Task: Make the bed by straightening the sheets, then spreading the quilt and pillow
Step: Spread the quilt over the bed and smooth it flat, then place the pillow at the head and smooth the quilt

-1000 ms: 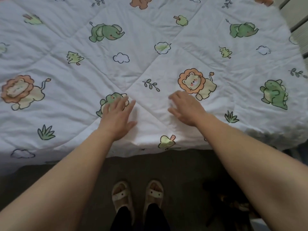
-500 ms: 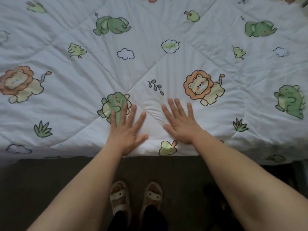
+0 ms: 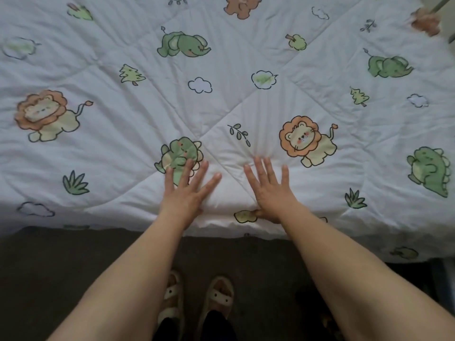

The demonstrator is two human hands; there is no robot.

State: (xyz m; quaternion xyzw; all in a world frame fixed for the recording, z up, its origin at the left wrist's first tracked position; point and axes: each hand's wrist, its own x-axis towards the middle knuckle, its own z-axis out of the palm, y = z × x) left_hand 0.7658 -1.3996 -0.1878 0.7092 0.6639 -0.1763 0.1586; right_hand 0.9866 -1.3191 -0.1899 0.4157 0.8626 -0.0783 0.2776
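A white quilt (image 3: 246,70) printed with lions, elephants, dinosaurs, trees and clouds covers the whole bed and hangs over its near edge. My left hand (image 3: 186,190) lies flat on the quilt near that edge, fingers spread, fingertips over a green dinosaur print. My right hand (image 3: 269,190) lies flat beside it, fingers straight and spread, thumb by a small leaf print. Both palms press on the fabric. No pillow or sheet shows.
A dark floor (image 3: 61,267) runs along the near side of the bed. My two feet in light slippers (image 3: 197,299) stand close to the edge. At the top right corner a pale strip (image 3: 443,1) shows beyond the quilt.
Both hands went from loosely bent to flat with spread fingers, and slid slightly toward the near edge of the quilt. The view shifted a little closer and lower.
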